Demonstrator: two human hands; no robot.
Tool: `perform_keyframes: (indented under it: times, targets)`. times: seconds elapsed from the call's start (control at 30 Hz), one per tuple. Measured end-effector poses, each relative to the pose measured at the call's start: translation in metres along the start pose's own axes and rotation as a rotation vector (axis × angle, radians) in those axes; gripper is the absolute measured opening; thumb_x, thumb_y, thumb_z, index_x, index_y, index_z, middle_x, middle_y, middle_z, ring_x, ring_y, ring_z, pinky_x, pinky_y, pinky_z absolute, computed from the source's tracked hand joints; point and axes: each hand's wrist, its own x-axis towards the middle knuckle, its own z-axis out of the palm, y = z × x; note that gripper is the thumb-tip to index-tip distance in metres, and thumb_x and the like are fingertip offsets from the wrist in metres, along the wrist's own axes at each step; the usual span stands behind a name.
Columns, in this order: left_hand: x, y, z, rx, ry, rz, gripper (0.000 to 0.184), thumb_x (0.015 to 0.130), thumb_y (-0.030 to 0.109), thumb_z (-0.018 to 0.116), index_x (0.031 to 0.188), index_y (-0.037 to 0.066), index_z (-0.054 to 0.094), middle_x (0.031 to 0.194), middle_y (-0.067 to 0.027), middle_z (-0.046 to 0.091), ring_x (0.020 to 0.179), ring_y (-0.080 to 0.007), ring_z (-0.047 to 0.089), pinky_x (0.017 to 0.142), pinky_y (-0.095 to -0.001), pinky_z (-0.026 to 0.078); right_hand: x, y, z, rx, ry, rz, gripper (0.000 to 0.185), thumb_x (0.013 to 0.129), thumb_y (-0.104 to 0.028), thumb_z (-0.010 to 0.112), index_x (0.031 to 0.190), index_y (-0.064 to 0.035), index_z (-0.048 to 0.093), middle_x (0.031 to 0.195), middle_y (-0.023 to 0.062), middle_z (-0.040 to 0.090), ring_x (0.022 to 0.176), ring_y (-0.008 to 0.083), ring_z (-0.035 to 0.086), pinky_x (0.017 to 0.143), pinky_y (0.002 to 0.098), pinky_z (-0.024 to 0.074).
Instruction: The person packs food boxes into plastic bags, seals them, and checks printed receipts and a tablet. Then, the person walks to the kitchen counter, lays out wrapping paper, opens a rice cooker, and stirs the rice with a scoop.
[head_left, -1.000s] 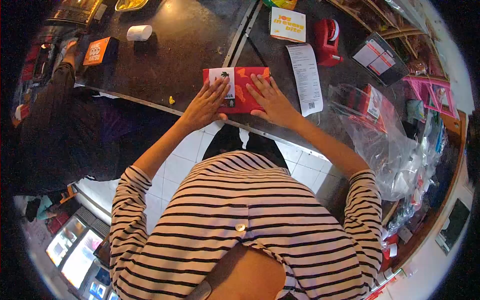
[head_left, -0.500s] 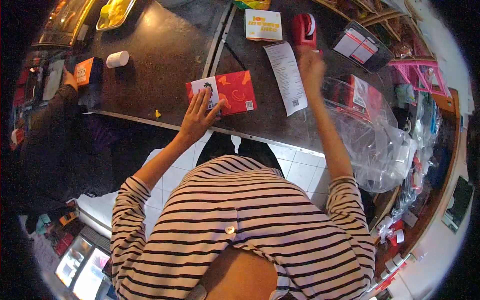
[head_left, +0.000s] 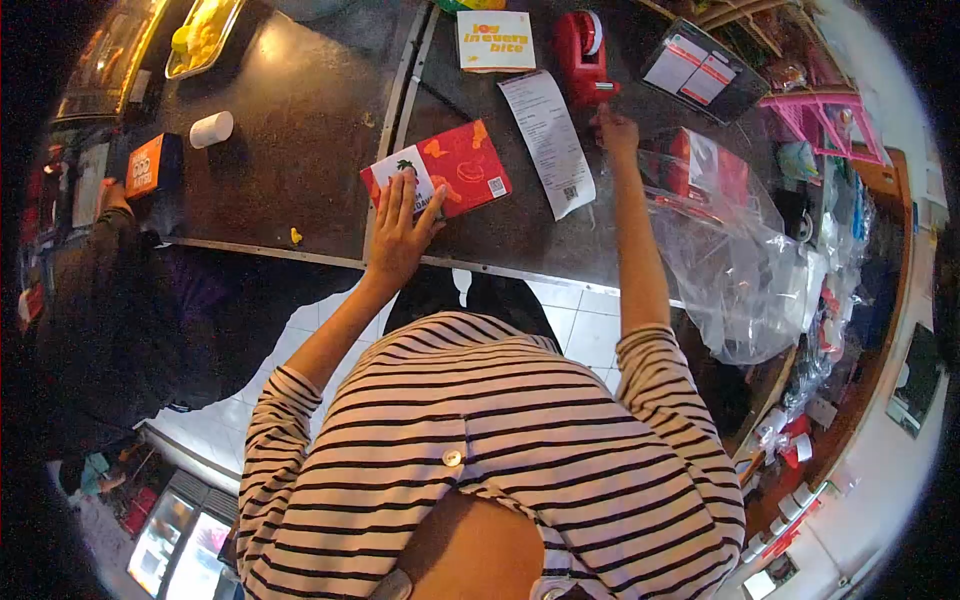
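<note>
My left hand [head_left: 402, 235] lies flat with its fingers spread on a red printed box [head_left: 462, 175] with a white label, close to the table's front edge. My right hand [head_left: 617, 132] is just in front of the red tape dispenser [head_left: 582, 65], fingertips drawn together. Whatever may be between those fingertips is too small to make out. Between the box and my right hand lies a long white printed receipt [head_left: 550, 145], flat on the dark table.
Right of my right forearm sits a clear plastic bag [head_left: 735, 290] with another red box [head_left: 697, 165] in it. Behind are a white printed card [head_left: 496, 42] and a black holder with labels [head_left: 703, 72]. Leftward are a white cup [head_left: 212, 130], an orange box [head_left: 155, 165] and another person's hand [head_left: 115, 193].
The whole view has shifted slightly. My right hand has drawn back a little from the tape dispenser toward me. Under my left hand, the red box has turned slightly.
</note>
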Motion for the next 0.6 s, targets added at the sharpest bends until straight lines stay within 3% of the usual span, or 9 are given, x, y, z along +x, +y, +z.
perform_keyframes:
  times: [0.1,0.17,0.23,0.27,0.3,0.37,0.43,0.53,0.6]
  targets:
    - [0.001,-0.002,-0.001,-0.002,-0.007,-0.018,0.062,0.072,0.025,0.062,0.127,0.018,0.036,0.13,-0.0262,0.028,0.12,-0.0401,0.029,0.098,-0.0482,0.025,-0.017,-0.017,-0.008,-0.021,-0.057,0.115,0.039,0.08,-0.04,0.056,0.07,-0.0033,0.062,0.056,0.0011,0.055,0.044,0.0071,0.045,0.04,0.0207,0.0353]
    - [0.001,0.002,0.003,-0.015,0.008,-0.046,0.062,0.072,0.025,0.062,0.128,0.017,0.035,0.13,-0.0262,0.027,0.12,-0.0406,0.029,0.098,-0.0484,0.025,-0.069,-0.092,-0.028,0.256,-0.183,0.001,0.039,0.081,-0.04,0.054,0.071,-0.0036,0.062,0.055,0.0007,0.054,0.045,0.007,0.048,0.039,0.0196,0.0355]
    - [-0.002,0.003,0.009,-0.049,0.041,-0.06,0.065,0.072,0.023,0.062,0.129,0.015,0.033,0.132,-0.0253,0.024,0.12,-0.041,0.027,0.098,-0.0492,0.023,-0.132,-0.134,-0.026,0.519,-0.568,0.006,0.04,0.081,-0.042,0.053,0.071,-0.0038,0.062,0.055,0.0014,0.055,0.045,0.0068,0.049,0.039,0.0194,0.0355]
    - [0.0,0.006,0.008,-0.053,0.035,-0.073,0.065,0.072,0.022,0.062,0.129,0.014,0.033,0.132,-0.0249,0.024,0.12,-0.0412,0.027,0.098,-0.0495,0.023,-0.167,-0.144,-0.009,0.597,-0.617,0.231,0.042,0.079,-0.044,0.055,0.068,-0.0041,0.061,0.054,0.0019,0.054,0.044,0.0077,0.05,0.038,0.0193,0.0353]
    - [0.002,0.008,0.007,-0.06,0.029,-0.086,0.065,0.072,0.021,0.062,0.129,0.014,0.032,0.132,-0.0245,0.024,0.12,-0.0415,0.027,0.099,-0.0498,0.022,-0.19,-0.153,0.002,0.438,-0.779,0.277,0.044,0.078,-0.047,0.055,0.067,-0.0045,0.061,0.052,0.002,0.053,0.041,0.0083,0.049,0.038,0.0194,0.0353]
    - [0.004,0.012,0.007,-0.085,0.049,-0.091,0.062,0.072,0.02,0.061,0.127,0.013,0.035,0.124,-0.0201,0.032,0.118,-0.0418,0.028,0.098,-0.0506,0.022,-0.216,-0.13,0.039,0.213,-0.664,0.288,0.045,0.077,-0.046,0.057,0.063,-0.0031,0.059,0.047,0.0026,0.051,0.037,0.0097,0.047,0.037,0.0209,0.0362]
    - [0.005,0.013,0.005,-0.064,0.052,-0.101,0.059,0.073,0.02,0.059,0.127,0.014,0.036,0.119,-0.018,0.036,0.117,-0.0418,0.029,0.098,-0.0508,0.023,-0.217,-0.086,0.058,0.271,-0.66,0.145,0.047,0.076,-0.047,0.059,0.062,-0.002,0.059,0.045,0.0036,0.051,0.037,0.0107,0.048,0.037,0.0225,0.0368]
    - [0.003,0.012,0.004,0.073,0.014,-0.059,0.052,0.076,0.02,0.055,0.125,0.022,0.039,0.115,-0.0162,0.037,0.117,-0.0426,0.027,0.098,-0.0533,0.022,-0.215,-0.086,0.06,0.399,-0.718,0.185,0.047,0.075,-0.046,0.059,0.061,-0.0014,0.059,0.046,0.0042,0.052,0.038,0.011,0.049,0.037,0.0236,0.0371]
    - [0.006,0.012,0.007,0.082,0.039,-0.054,0.049,0.078,0.02,0.053,0.125,0.026,0.04,0.114,-0.0161,0.037,0.115,-0.0437,0.028,0.095,-0.0549,0.024,-0.205,-0.091,0.061,0.231,-0.681,0.072,0.045,0.076,-0.044,0.059,0.06,-0.002,0.059,0.047,0.005,0.053,0.038,0.0125,0.051,0.037,0.0252,0.0382]
